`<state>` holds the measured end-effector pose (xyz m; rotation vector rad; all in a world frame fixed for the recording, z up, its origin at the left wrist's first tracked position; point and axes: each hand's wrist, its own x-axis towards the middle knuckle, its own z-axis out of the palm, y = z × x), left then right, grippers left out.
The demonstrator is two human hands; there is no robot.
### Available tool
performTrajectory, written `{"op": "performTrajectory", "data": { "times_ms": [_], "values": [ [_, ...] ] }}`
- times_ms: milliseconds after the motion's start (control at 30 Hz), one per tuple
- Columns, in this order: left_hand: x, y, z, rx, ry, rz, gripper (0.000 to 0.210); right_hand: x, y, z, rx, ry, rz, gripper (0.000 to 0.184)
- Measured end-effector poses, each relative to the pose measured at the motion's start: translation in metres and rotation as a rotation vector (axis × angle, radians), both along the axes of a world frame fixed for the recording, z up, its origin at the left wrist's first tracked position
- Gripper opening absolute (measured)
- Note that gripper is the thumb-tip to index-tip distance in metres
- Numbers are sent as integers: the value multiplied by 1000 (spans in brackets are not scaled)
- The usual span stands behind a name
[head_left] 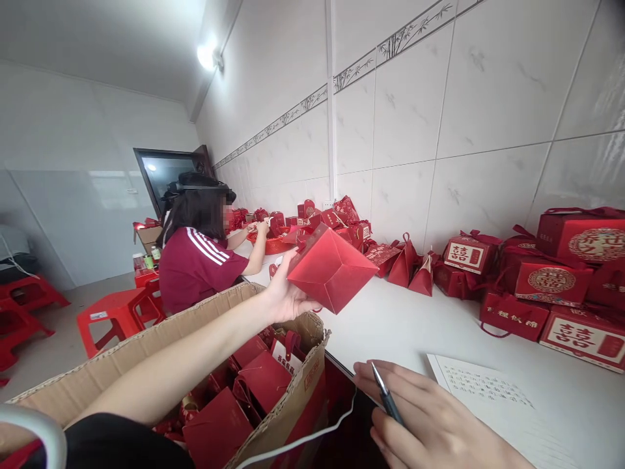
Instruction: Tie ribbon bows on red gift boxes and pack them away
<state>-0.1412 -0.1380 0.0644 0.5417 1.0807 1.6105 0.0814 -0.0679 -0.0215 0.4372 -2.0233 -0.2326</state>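
My left hand [286,296] is closed round a red gift box [334,270], tilted so that its folded bottom faces me, above the table's front edge. Below that arm stands an open cardboard carton [288,397] with several red gift boxes [217,426] inside. My right hand [430,410], low on the right, has a pen [387,394] between its fingers, tip pointing up and away. Beside this hand a sheet of paper [481,384] with rows of handwriting lies on the white table.
Stacked red boxes [551,280] stand on the table [385,319] at right, more along the tiled wall. A co-worker in a maroon shirt [195,273] sits farther along, hands near a red basket [276,244]. Red stools [110,312] stand at left. A white cable [312,435] crosses in front.
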Motion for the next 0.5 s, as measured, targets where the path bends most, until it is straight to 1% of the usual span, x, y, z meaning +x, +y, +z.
{"op": "performTrajectory", "data": {
  "times_ms": [167,367,500],
  "values": [
    [-2,-2,-3,-19,-15,-50,63,4,3,-7,-14,5,-30,26],
    [-5,-5,-3,-20,2,-36,62,7,-13,-13,-28,-6,-101,32],
    [-9,-10,0,-39,9,-57,63,-3,-19,-21,-80,37,-80,39]
  ]
}}
